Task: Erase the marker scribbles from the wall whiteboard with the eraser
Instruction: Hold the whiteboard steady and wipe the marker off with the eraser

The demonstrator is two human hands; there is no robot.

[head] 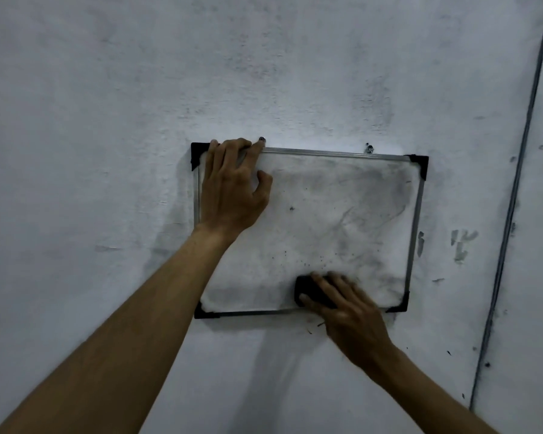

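A small whiteboard with a metal frame and black corner caps hangs on a pale wall. Its surface shows grey smears, faint lines and dark specks, densest toward the right and lower right. My left hand lies over the board's upper left part, fingers curled over the top frame edge. My right hand presses a black eraser against the board just above the bottom frame, right of centre. Fingers cover most of the eraser.
Two nails or screws stick out of the wall above the board's top edge. A thin dark cable runs down the wall at the right. Scuffs and marker specks dot the wall around the board.
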